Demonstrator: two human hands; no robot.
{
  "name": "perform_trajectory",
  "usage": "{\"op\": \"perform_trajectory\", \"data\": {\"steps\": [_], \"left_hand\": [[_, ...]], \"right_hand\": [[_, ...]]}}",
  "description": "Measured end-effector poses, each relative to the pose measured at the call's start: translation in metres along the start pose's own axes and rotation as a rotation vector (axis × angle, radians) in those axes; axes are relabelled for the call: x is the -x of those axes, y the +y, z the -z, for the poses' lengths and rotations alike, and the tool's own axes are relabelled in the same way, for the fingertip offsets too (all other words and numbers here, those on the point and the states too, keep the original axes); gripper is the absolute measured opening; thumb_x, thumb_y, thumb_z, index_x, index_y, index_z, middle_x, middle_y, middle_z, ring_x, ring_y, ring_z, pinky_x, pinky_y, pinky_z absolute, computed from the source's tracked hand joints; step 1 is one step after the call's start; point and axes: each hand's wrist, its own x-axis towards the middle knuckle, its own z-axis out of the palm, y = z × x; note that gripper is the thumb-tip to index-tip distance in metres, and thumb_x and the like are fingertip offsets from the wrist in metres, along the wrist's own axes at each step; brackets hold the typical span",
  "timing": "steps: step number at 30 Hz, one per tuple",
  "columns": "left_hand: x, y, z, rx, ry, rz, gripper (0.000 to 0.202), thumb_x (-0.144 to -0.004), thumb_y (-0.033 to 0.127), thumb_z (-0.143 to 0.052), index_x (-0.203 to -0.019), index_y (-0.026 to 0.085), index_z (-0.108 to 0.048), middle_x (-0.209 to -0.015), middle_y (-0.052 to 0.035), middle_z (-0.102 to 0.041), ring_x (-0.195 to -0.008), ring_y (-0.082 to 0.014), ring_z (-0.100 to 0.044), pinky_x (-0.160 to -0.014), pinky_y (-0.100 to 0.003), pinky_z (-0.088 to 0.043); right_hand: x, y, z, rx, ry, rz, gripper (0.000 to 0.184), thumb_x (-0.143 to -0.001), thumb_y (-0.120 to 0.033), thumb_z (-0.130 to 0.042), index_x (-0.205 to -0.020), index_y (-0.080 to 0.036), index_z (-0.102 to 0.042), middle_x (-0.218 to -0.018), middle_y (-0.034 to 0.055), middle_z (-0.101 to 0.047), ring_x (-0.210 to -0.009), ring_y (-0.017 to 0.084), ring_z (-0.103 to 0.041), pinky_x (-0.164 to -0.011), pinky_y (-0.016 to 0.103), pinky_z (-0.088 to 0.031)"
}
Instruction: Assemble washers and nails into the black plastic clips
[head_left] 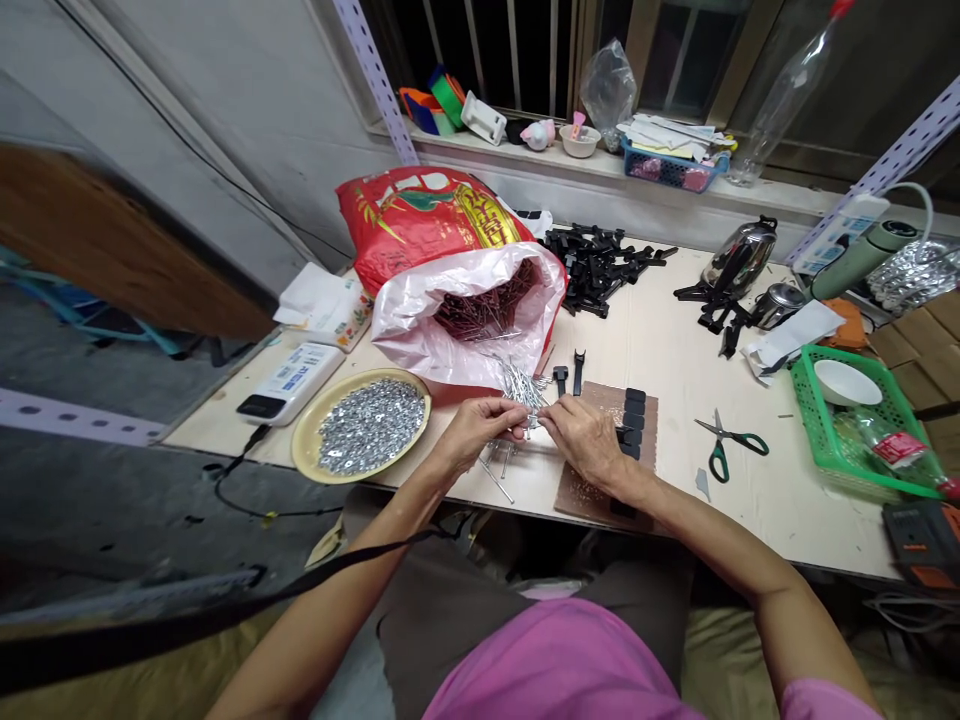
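Note:
Close together over the table, my left hand (486, 426) and my right hand (586, 438) both have their fingertips pinched. A small silver metal piece (532, 419) shows between them, too small to name exactly. Just beyond lies a heap of long silver screws (521, 384), with a few loose ones by my left hand. They lie at the mouth of a red and white sack (405, 318), which holds many dark reddish screws (491, 305). To the left, a yellow dish (304, 452) is full of small silver washer-like pieces (373, 425). Under my right hand is a brown board (589, 497) with black pads (634, 422).
Black plastic clips (600, 265) are heaped at the back. Green-handled scissors (724, 440) lie open on the right, near a green basket (817, 440). A white scale-like device (294, 383) sits at the left edge. A steel flask (741, 258) stands at the back right.

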Motion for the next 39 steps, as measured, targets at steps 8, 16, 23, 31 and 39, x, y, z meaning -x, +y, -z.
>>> {"op": "perform_trajectory", "data": {"steps": [8, 16, 23, 31, 39], "left_hand": [[0.004, -0.009, -0.010, -0.226, 0.099, -0.260, 0.033, -0.069, 0.051, -0.065, -0.065, 0.019, -0.062, -0.055, 0.0026, -0.056, -0.043, -0.0098, -0.047, -0.047, -0.024, -0.042], [0.001, -0.026, -0.011, -0.734, 0.155, -0.691, 0.037, -0.092, 0.044, -0.034, -0.065, 0.022, -0.048, -0.062, 0.0009, -0.052, -0.057, -0.0131, -0.046, -0.059, -0.026, -0.042], [0.001, -0.032, -0.014, -0.852, 0.192, -0.790, 0.037, -0.095, 0.040, -0.027, -0.065, 0.023, -0.041, -0.060, 0.0013, -0.045, -0.055, -0.0133, -0.042, -0.056, -0.026, -0.037], [0.005, -0.029, -0.018, -0.820, 0.173, -0.770, 0.034, -0.095, 0.037, -0.030, -0.065, 0.022, -0.040, -0.059, 0.0032, -0.043, -0.052, -0.0119, -0.040, -0.053, -0.024, -0.036], [0.004, -0.031, -0.016, -0.809, 0.139, -0.738, 0.036, -0.095, 0.041, -0.029, -0.066, 0.022, -0.039, -0.058, 0.0043, -0.040, -0.052, -0.0110, -0.038, -0.053, -0.023, -0.035]], "right_hand": [[0.006, 0.003, -0.001, -0.100, 0.019, -0.051, 0.022, -0.096, -0.028, -0.046, -0.092, -0.019, -0.066, -0.084, 0.0045, -0.064, -0.074, 0.013, -0.057, -0.060, 0.023, -0.037], [0.010, 0.003, 0.000, -0.122, 0.097, -0.018, 0.027, -0.097, -0.032, -0.044, -0.092, -0.020, -0.067, -0.082, 0.0036, -0.064, -0.074, 0.013, -0.057, -0.064, 0.024, -0.038], [0.012, 0.002, 0.006, -0.218, 0.002, -0.085, 0.026, -0.097, -0.031, -0.044, -0.090, -0.017, -0.065, -0.082, 0.0038, -0.064, -0.071, 0.012, -0.059, -0.060, 0.023, -0.038], [0.013, 0.002, 0.005, -0.212, -0.005, -0.085, 0.022, -0.095, -0.030, -0.049, -0.090, -0.015, -0.064, -0.085, 0.0055, -0.065, -0.074, 0.013, -0.060, -0.063, 0.023, -0.039], [0.015, 0.002, 0.006, -0.236, -0.059, -0.083, 0.024, -0.097, -0.031, -0.045, -0.094, -0.015, -0.062, -0.087, 0.0047, -0.065, -0.072, 0.012, -0.059, -0.058, 0.023, -0.035]]}}
